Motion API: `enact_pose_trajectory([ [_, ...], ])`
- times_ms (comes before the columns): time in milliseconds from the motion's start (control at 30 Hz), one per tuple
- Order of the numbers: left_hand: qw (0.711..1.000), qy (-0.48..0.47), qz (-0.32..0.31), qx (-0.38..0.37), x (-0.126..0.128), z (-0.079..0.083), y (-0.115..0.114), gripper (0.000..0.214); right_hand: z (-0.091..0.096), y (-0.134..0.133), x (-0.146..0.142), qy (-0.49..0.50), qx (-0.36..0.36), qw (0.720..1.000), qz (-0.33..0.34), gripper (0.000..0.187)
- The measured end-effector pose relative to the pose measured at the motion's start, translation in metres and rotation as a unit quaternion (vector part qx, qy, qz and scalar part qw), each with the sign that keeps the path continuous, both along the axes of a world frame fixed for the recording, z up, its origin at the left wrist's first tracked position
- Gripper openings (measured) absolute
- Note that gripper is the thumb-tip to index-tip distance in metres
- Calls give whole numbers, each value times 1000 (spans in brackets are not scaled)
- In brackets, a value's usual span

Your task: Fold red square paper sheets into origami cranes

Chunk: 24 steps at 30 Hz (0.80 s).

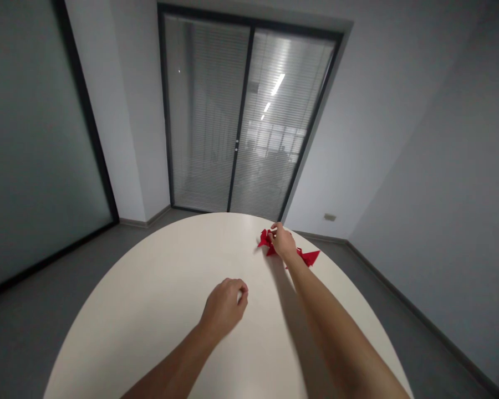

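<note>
Left hand (223,305) curled closed over the white table (162,277); right hand (283,242) at red pieces (311,258), grip unclear.

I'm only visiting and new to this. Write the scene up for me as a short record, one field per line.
Surface: round, pale table
Items: sharp-cornered red pieces near the table's far right edge; exact count hidden by the right arm and hand
Right hand: at the red pieces; whether it grips one is unclear
Left hand: nearer the wearer, fingers curled, apart from the red pieces; nothing visible in it
Background: dark-framed glass panels with blinds
</note>
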<state>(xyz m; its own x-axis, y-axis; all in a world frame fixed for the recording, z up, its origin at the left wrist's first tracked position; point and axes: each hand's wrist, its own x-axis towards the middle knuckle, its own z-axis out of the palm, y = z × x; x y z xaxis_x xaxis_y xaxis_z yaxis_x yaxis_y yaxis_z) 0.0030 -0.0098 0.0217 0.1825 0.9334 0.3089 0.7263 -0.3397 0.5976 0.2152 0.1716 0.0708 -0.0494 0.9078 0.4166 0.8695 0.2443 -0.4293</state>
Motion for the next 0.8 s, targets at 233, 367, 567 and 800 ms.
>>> enact_pose_trajectory([
  [233,1000,-2,-1,10,-1,-2,0,16,1,-4,16,9,0,1000,19,38],
  [367,1000,1,1,9,-1,-3,1,17,13,-12,34,-2,-11,998,61,38],
  [567,1000,-6,3,7,-2,-4,1,17,26,-22,64,-45,-45,992,107,24],
  [800,1000,-10,5,11,-3,-7,2,16,25,-32,82,-119,-63,988,81,21],
])
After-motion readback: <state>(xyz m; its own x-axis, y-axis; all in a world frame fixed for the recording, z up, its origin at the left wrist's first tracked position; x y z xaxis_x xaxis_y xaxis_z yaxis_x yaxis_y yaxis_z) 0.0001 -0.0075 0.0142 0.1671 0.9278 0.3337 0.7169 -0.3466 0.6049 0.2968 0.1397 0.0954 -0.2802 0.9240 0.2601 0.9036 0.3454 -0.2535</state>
